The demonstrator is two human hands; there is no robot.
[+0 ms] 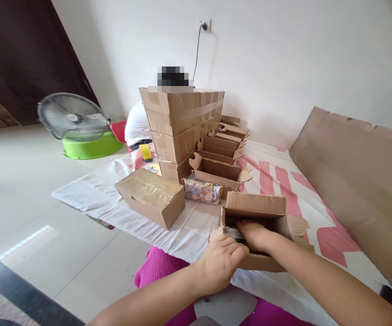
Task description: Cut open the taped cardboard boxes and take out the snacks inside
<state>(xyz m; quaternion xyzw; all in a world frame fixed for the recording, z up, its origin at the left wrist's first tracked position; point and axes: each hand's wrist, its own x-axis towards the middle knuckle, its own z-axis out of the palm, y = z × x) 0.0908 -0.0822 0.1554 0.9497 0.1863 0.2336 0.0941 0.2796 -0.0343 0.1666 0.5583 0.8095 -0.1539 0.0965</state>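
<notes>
Grey wire-caged fan [75, 117]: is leaning above a bright green round plastic basin [92, 147], far left of the hands.
Worktop [90, 190], under a white-and-red sheet: is bearing the goods before the hands.
Person in a white top [136, 122]: is sitting beyond the boxes, left of the hands.
Closed brown cardboard box, clear-taped [150, 192]: is lying left of the hands, apparently set aside to leave the near space free.
Tall stack of brown taped cartons [184, 117]: is standing beyond the hands, probably piled to save room.
Printed, multicoloured packet [202, 191]: is lying just beyond the left hand, within easy reach.
Row of open brown cardboard boxes [221, 144]: is running away beyond the hands, seemingly lined up for access.
Left hand [223, 254]: is gripping the near-left edge of an open brown cardboard box [255, 202], likely steadying it.
Right hand [254, 235]: is resting inside that box; fingers hidden, grip cannot be told.
Large brown cardboard sheet [348, 181]: is standing right of the hands.
</notes>
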